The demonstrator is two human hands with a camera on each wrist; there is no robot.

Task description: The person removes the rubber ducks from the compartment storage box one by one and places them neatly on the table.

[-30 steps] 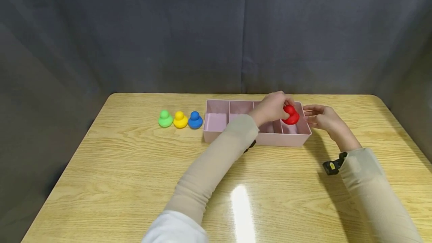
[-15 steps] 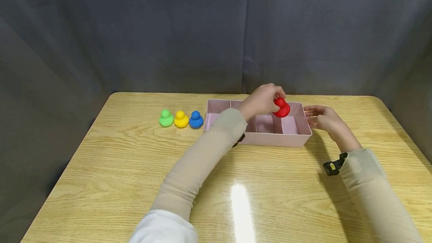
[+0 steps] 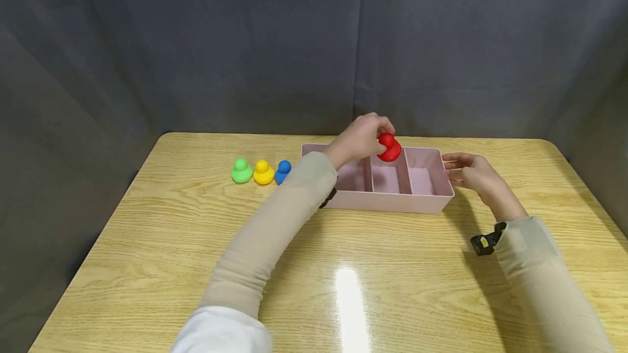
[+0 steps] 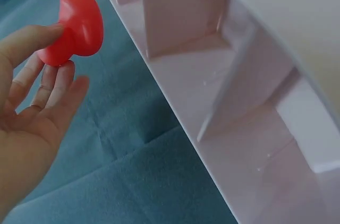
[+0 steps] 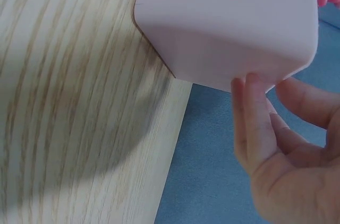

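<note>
Item: red duck (image 3: 390,147). Small toy, pinched between thumb and fingertips of the left hand (image 3: 360,139); the grip is clamped on the toy, which hangs in the air above the middle of the pink tray (image 3: 392,203), touching neither walls nor floor. Left wrist view: the toy's rounded base faces the camera, with the fingertips (image 4: 62,72) on its underside.

Item: pink tray. Shallow oblong box with upright dividers forming several compartments, standing on the worktop (image 3: 196,244) toward its far edge. No compartment in view holds anything.

Item: right hand (image 3: 471,173). Fingers straight and relaxed, laid against the tray's right end wall; the grip is apart, curled round nothing. Right wrist view: fingertips (image 5: 249,91) touch the rounded outer corner of the tray.

Item: green duck (image 3: 241,171), yellow duck (image 3: 263,173), blue duck (image 3: 282,170). Standing in a close row on the worktop, left of the tray; the blue one is nearest it and partly hidden behind the left sleeve (image 3: 275,222).

Item: grey curtain (image 3: 245,42). Backdrop behind the worktop.
</note>
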